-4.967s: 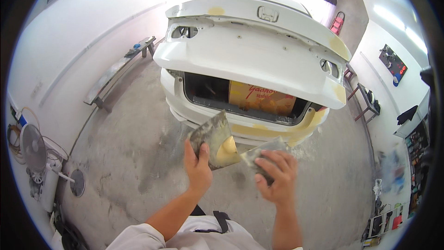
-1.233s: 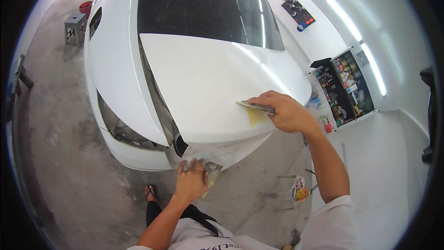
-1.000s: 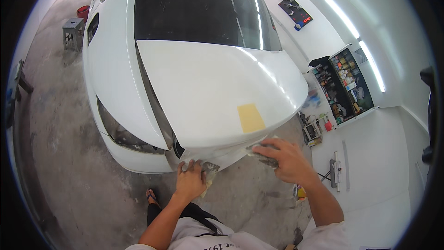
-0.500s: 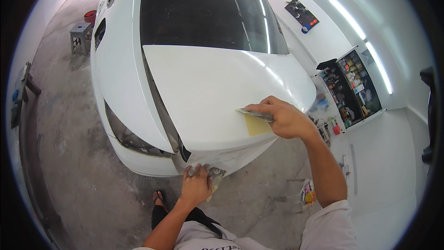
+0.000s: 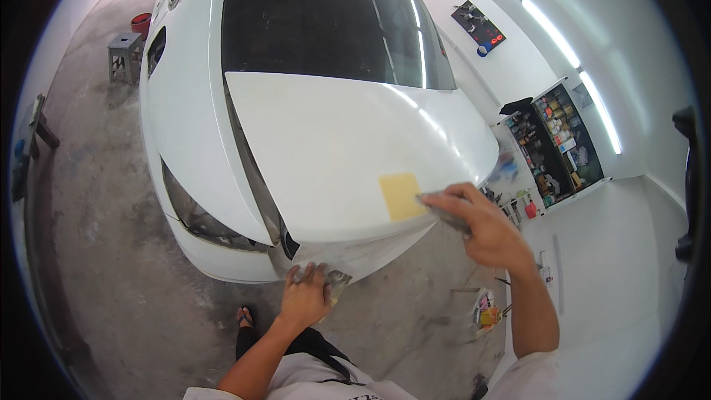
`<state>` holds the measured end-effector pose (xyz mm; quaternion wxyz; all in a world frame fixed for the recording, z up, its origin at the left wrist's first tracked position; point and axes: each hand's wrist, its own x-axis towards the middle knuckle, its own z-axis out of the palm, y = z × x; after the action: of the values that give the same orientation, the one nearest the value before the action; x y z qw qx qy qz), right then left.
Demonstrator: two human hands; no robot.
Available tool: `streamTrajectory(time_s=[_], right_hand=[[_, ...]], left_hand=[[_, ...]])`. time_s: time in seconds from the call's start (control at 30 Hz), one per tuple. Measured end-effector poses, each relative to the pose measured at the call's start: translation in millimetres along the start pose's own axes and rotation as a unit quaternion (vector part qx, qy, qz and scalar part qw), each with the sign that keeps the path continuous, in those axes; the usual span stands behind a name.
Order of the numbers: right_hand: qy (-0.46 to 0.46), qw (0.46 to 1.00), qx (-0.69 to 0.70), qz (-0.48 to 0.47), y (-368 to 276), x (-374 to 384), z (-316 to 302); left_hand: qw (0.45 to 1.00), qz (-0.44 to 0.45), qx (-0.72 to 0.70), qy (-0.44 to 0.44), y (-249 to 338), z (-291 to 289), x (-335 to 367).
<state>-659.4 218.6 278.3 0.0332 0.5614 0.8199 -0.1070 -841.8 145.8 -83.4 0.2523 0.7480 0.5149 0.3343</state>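
Observation:
A square patch of yellow body filler point(image 5: 398, 197) lies near the front edge of the white car hood point(image 5: 318, 141). At its right edge my right hand point(image 5: 492, 235) grips a grey putty spreader point(image 5: 448, 216), whose tip is by the patch. The right hand is slightly blurred. My left hand point(image 5: 305, 300) is closed on a second flat putty spreader point(image 5: 339, 280) with yellowish filler on it. That hand is low, in front of the bumper point(image 5: 355, 253); its thumb and part of the tool are hidden.
An empty headlight opening point(image 5: 204, 215) shows on the left of the car. A grey stool point(image 5: 124, 55) and a red bucket point(image 5: 141, 24) stand beyond the fender. On the right are an open wall cabinet point(image 5: 555, 144) with many containers and a small stand point(image 5: 485, 315) with colourful items.
My right hand has moved right and down with its spreader, off the filler patch, which now shows whole. The left hand keeps its hold; the view has shifted slightly.

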Motion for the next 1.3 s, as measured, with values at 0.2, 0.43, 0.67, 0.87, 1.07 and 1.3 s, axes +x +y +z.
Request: streamTrajectory(time_s=[0.2, 0.43, 0.67, 0.87, 1.07, 1.3], right_hand=[[-0.149, 0.987, -0.033, -0.059, 15.6, 89.1, -16.3], [-0.218, 0.964, -0.148, 0.025, 9.6, 112.1, -19.3], [-0.250, 0.957, -0.142, 0.032, 2.5, 114.2, -12.1], [-0.235, 0.957, -0.161, 0.051, -7.0, 103.7, -5.1], [-0.225, 0.960, -0.163, 0.029, 2.1, 87.3, 3.3], [-0.399, 0.907, -0.132, 0.018, -15.7, -1.4, 15.1]], left_hand=[[1.000, -0.001, 0.002, 0.014, 4.3, 0.1, -3.0], [1.000, -0.021, -0.009, -0.017, 6.9, -1.6, -2.2], [1.000, -0.013, -0.010, -0.012, 5.3, 0.0, -2.4], [0.999, -0.020, -0.006, -0.028, 3.6, 1.9, -2.9], [1.000, -0.004, 0.002, -0.022, 1.6, 2.4, -2.4], [0.998, -0.027, -0.025, -0.049, -1.7, 1.3, 0.8]])
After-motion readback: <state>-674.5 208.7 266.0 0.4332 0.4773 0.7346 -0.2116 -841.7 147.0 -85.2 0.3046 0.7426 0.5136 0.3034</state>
